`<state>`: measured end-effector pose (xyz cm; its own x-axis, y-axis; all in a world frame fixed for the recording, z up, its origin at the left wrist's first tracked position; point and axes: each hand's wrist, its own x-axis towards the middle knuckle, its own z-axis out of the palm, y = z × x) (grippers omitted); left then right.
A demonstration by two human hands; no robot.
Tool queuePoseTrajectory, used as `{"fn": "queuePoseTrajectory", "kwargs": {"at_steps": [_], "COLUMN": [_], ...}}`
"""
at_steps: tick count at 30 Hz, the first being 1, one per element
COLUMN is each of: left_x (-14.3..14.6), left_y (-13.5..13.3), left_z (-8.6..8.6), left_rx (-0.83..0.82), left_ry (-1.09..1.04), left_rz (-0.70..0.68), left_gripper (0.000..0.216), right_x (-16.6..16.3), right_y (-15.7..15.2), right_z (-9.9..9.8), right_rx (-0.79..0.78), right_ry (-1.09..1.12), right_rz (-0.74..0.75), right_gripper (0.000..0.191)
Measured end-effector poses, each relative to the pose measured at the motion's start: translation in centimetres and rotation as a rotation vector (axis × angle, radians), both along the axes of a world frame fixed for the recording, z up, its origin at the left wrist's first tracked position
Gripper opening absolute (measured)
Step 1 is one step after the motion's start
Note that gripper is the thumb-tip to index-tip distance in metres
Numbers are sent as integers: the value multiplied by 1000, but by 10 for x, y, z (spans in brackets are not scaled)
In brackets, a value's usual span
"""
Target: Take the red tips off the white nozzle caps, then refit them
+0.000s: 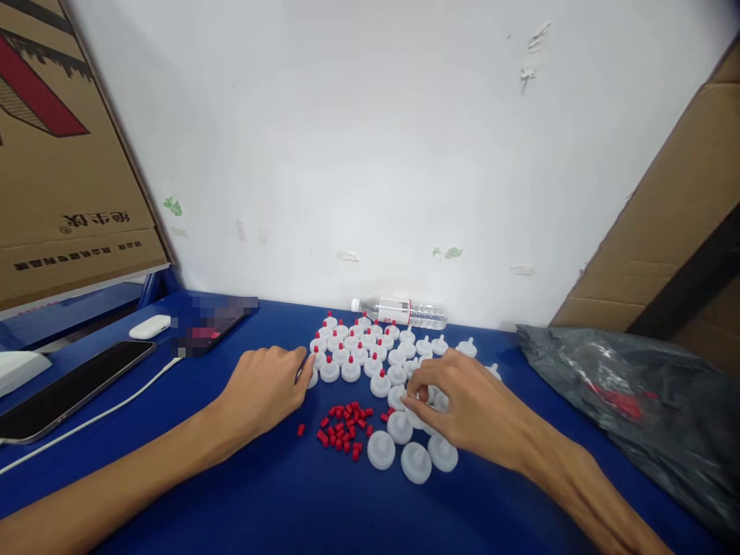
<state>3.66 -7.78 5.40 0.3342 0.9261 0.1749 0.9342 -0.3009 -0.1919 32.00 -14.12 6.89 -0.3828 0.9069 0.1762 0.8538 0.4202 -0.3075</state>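
Several white plastic caps (370, 351) stand in rows on the blue table (277, 493), many with a red tip on top. A loose pile of small red tips (345, 430) lies in front of them. Three plain white caps (416, 461) sit nearest me. My left hand (263, 389) rests knuckles up on the table, fingers curled around a white cap (313, 378) at the left end of the rows. My right hand (462, 401) pinches something small over a white cap (398, 397); I cannot make out what the fingertips hold.
A clear water bottle (405, 311) lies against the white wall behind the caps. A black plastic bag (630, 401) with red pieces inside fills the right side. At left lie a phone (69, 389), a white cable (116, 405) and a small white case (149, 327). Cardboard boxes (58, 154) flank both sides.
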Motion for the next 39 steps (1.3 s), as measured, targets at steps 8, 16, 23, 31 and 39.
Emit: {"fn": "queuePoseTrajectory", "kwargs": {"at_steps": [8, 16, 23, 31, 39], "left_x": [-2, -5, 1, 4, 4], "left_y": [-1, -6, -28, -36, -35], "left_z": [-5, -1, -17, -20, -12], "left_rx": [47, 113, 81, 35, 118], "left_ry": [-26, -190, -654, -585, -537], "left_rz": [-32, -195, -764, -858, -899], "left_gripper": [42, 30, 11, 8, 26], "right_x": [4, 5, -24, -51, -47], "right_y": [0, 4, -5, -11, -7], "right_z": [0, 0, -11, -26, -11], "right_rx": [55, 364, 517, 658, 788], "right_ry": [-26, 21, 46, 20, -127], "right_rz": [8, 82, 254, 358, 389], "right_gripper": [17, 21, 47, 19, 24]}}
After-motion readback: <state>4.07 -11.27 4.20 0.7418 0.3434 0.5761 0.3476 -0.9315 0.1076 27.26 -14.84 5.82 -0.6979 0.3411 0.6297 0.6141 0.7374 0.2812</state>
